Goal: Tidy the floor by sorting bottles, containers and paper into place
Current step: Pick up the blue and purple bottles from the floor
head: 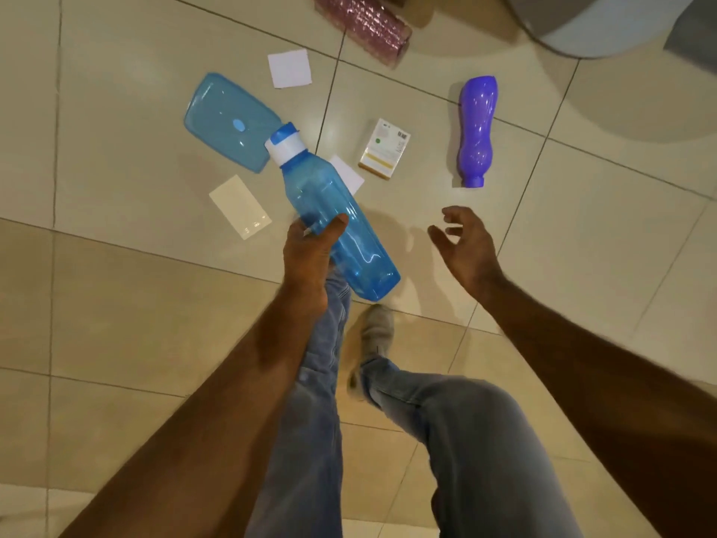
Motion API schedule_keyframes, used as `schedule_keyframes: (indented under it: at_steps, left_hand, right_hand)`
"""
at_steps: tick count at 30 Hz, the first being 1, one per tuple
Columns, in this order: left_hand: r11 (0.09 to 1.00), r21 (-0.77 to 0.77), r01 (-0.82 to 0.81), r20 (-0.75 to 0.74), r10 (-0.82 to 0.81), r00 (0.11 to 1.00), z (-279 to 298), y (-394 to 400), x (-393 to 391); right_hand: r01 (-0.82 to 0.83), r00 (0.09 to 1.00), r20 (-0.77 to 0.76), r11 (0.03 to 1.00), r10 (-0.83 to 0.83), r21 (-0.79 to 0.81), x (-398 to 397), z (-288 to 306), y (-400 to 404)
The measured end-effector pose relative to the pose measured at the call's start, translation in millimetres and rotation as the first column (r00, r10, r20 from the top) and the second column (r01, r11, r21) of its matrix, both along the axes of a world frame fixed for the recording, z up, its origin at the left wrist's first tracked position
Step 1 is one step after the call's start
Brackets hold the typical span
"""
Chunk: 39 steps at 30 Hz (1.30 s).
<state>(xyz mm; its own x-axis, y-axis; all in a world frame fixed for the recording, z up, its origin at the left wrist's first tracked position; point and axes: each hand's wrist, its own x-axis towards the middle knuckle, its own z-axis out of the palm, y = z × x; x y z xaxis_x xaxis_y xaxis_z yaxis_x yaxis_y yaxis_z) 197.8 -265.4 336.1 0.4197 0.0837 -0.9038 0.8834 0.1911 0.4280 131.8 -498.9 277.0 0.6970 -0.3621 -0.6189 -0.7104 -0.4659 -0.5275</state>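
Beige floor tiles (116, 304) fill the view, strewn with clutter. The left hand (310, 258) grips a blue bottle (333, 223) around its lower middle, thumb curled over the top side, holding it above the floor with the white-and-blue cap (285, 143) pointing away from the person. The right hand (465, 242) hovers beside it, holding nothing, its fingers (450, 217) loosely spread and a little bent.

On the tiles beyond lie a blue lid (225, 118), partly overlapped in view by the cap, a purple bottle (477, 130) on its side well to the right, and a small box (386, 147) between the two bottles. Three paper pieces lie about: a white square (290, 67) farther off, a cream card (240, 206) left of the held bottle, and a white sheet (349, 174) showing from behind it. A pink roll (364, 23) rests at the far edge. Below, jeans (310, 421) and a shoe (374, 328) show.
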Motion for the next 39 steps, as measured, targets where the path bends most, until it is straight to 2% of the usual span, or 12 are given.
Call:
schedule_keyframes:
  at_steps: [5, 9, 15, 26, 33, 39]
  left_hand:
    - [0.995, 0.035, 0.088, 0.027, -0.089, 0.996, -27.8, -13.3, 33.8]
    - [0.988, 0.053, 0.142, 0.035, -0.144, 0.989, -62.4, -23.1, 52.9]
    - [0.997, 0.019, 0.072, 0.013, -0.072, 0.997, -125.4, -45.5, 77.6]
    - [0.988, 0.0, 0.151, 0.091, -0.151, 0.984, -252.8, -84.7, 110.4]
    - [0.986, -0.03, 0.162, 0.068, -0.16, 0.985, -293.2, -87.2, 112.6]
    - [0.984, -0.034, 0.177, 0.077, -0.174, 0.982, -305.0, -79.3, 118.4]
  right_hand:
    - [0.105, 0.994, 0.019, 0.989, -0.103, -0.106, 52.1, -34.7, -31.0]
    - [0.08, 0.997, 0.037, 0.981, -0.075, -0.175, 82.2, -65.8, -57.7]
    - [0.093, 0.994, -0.039, 0.979, -0.102, -0.182, 111.9, -126.8, -106.0]
    - [0.107, 0.986, -0.099, 0.962, -0.136, -0.251, 143.1, -247.9, -163.9]
    - [0.159, 0.978, -0.087, 0.944, -0.192, -0.289, 136.9, -287.9, -168.5]
    - [0.176, 0.975, -0.098, 0.962, -0.199, -0.208, 133.7, -301.8, -166.7]
